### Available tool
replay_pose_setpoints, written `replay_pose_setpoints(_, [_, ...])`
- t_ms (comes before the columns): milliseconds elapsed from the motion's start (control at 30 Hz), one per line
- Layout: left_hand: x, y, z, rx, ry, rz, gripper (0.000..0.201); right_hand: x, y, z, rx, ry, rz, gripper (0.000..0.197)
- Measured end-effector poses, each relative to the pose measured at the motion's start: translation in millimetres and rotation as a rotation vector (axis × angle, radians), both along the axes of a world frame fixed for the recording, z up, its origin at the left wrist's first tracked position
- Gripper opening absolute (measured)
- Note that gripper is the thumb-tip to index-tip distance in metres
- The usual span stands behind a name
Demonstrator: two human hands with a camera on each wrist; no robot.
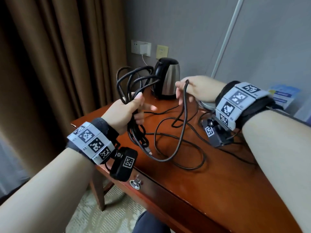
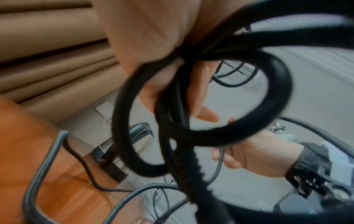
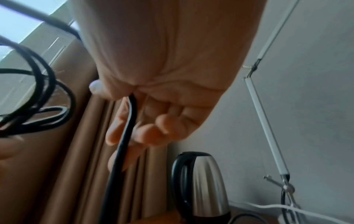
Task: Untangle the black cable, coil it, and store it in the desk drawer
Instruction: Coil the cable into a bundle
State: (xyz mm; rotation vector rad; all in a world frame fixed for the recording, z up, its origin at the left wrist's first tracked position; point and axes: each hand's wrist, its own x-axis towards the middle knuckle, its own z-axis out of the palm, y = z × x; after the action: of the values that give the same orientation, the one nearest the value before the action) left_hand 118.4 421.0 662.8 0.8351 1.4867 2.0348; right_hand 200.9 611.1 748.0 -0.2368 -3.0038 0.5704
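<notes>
Coiling stage. My left hand is closed round the gathered loops of the cable, thumb laid across the bundle; loops rise above my fingers and hang below them, with a plug end dangling just over the surface. My right hand pinches a single strand between thumb and forefinger, the other fingers loosely curled beside it; from that pinch the strand drops in a long slack bight back toward the left hand. More thin black cable lies looped on the surface below both hands; I cannot tell which strands belong to the one I hold. To do this step well, I judge the right hand should carry its strand across to the left, laying a loop the same size as the others, while letting the cable twist freely between the fingers so no kink forms; the left grip should loosen only enough to admit the new turn. Both forearms are raised off the surface, palms turned inward, hands near each other, the kettle just beyond them. The drawer sits closed below the left wrist.
</notes>
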Motion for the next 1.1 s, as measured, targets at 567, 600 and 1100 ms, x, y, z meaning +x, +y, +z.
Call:
replay_pose_setpoints(567, [1.7,-23.5,-0.8,-0.014,-0.018,-0.086,0.033,9.4,-17.9,-29.4,-0.06,-0.085,0.197,0.023])
replay_pose_setpoints(600, [1.6,-25.0,-0.1,0.0,-0.034,-0.095,0.033,8.9,-21.1,-28.1,-0.011,-0.099,0.187,0.025])
replay_pose_setpoints(1100, [-1.7,-27.8,-2.4,-0.077,0.002,-0.156,0.035,-20.6,-32.0,-5.8,0.18,-0.277,-0.155,0.032])
